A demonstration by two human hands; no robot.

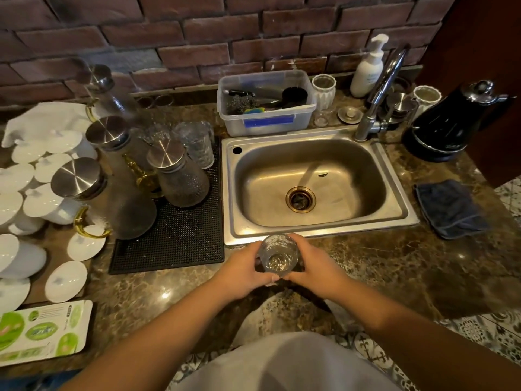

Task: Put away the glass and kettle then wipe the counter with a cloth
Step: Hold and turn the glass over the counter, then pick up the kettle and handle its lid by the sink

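A clear textured glass stands upright over the counter's front strip, just below the sink's front rim. My left hand wraps its left side and my right hand wraps its right side, both holding it. A black electric kettle sits on its base at the back right of the brown marble counter. A dark blue folded cloth lies on the counter right of the sink.
The steel sink with its tap fills the middle. A black drying mat holds glass carafes and tumblers at left. White lids and cups crowd the far left. A plastic tub and soap bottle stand behind.
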